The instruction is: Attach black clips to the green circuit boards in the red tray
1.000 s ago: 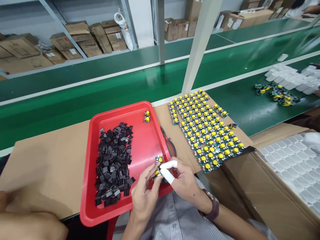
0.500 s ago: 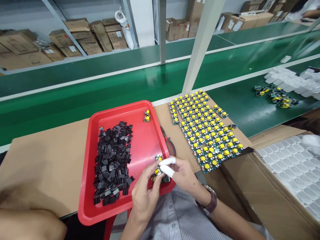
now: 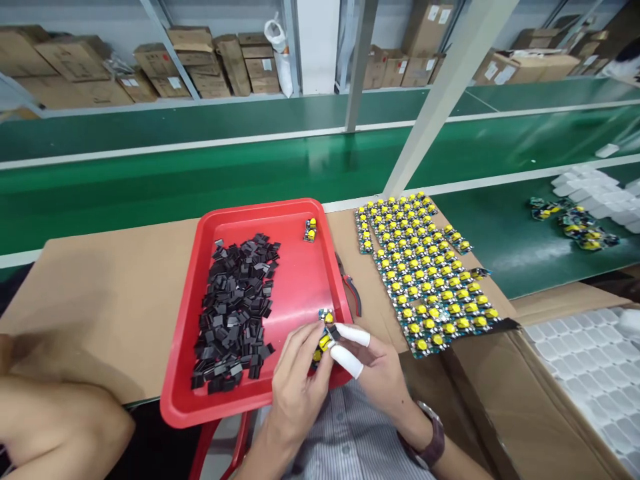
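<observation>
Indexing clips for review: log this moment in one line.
left hand: holds yellow-topped circuit board; right hand: pinches black piece at board; black pile: in red tray; pliers: beside tray

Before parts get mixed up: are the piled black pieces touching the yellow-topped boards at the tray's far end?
Apart. The head view shows the red tray's bare floor between the black pieces and those boards.

This looks like an electronics assembly workshop: a long, glossy green strip (image 3: 200, 170) runs beside dark-green counters (image 3: 515, 253), small circuit boards with yellow components (image 3: 449, 327) lie in close rows, a red plastic tray (image 3: 295, 287) holds loose black pieces (image 3: 233, 313), and brown cardboard boxes (image 3: 263, 75) line grey metal shelves (image 3: 171, 50).
</observation>
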`<action>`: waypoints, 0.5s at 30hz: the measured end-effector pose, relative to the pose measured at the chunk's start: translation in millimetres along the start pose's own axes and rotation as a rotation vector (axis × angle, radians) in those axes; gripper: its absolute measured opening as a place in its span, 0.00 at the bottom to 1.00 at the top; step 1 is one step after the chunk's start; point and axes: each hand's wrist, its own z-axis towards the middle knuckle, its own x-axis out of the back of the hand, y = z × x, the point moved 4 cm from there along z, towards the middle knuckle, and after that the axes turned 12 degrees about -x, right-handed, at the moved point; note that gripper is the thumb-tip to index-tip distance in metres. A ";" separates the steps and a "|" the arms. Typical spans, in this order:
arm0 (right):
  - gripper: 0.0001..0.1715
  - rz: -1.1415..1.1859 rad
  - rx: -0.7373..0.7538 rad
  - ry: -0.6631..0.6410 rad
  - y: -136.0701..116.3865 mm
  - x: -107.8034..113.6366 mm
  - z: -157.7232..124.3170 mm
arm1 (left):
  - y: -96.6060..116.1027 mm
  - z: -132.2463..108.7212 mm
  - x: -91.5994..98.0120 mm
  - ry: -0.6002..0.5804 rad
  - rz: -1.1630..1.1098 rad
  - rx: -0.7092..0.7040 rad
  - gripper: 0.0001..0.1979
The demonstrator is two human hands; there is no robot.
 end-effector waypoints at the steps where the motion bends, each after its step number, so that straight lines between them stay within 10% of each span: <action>1: 0.20 -0.017 0.000 0.011 2.5 0.4 -0.3 | 0.0 -1.3 -1.2 -0.005 0.005 -0.006 0.26; 15: 0.21 -0.534 0.328 0.055 -17.9 -7.4 -5.7 | -2.6 0.2 1.3 0.038 -0.031 0.085 0.21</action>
